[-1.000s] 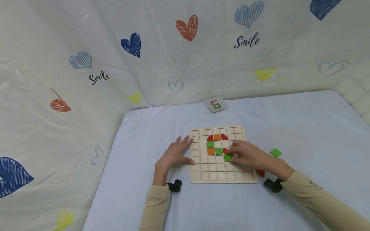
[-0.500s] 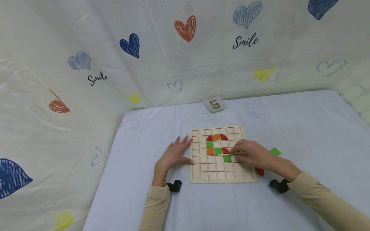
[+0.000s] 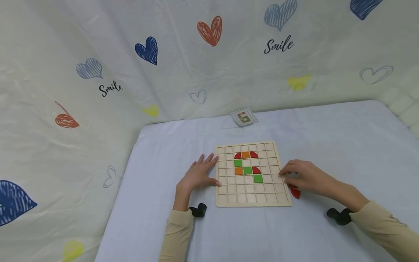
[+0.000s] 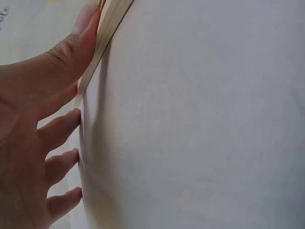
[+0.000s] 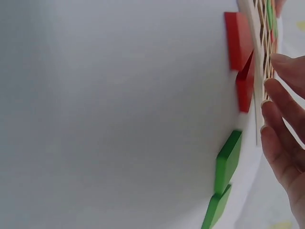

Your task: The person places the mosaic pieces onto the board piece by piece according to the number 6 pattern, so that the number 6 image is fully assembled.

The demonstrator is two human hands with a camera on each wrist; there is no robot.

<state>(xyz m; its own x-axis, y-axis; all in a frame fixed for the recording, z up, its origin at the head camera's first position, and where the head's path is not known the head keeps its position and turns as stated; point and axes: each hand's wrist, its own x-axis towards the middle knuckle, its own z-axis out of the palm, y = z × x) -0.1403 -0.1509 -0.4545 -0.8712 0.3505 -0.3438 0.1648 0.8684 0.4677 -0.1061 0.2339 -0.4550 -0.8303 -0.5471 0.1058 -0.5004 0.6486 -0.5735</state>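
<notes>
Head view: on the desk (image 3: 147, 225), a wooden grid board (image 3: 229, 199) lies well in from the desk's left edge, below the middle of its far edge. The left hand (image 3: 197, 177) has its fingers spread, thumb and fingertips against the board's left edge, grasping nothing. The right hand (image 3: 303, 177) is at the board's right edge, fingers bent and slightly apart, with nothing between them.

On the board, a row of red quarter-round, orange square (image 3: 245, 155) and red quarter-round sits above a green square on the left; beneath come an orange square, a green square and a red quarter-round (image 3: 256, 170), with another green square (image 3: 258, 178) under that last one. In the right wrist view, two red pieces (image 5: 238, 40) lie beside the board's right edge, and two green pieces (image 5: 228, 162) lie farther along. A printed card (image 3: 244, 117) rests at the desk's far edge.
</notes>
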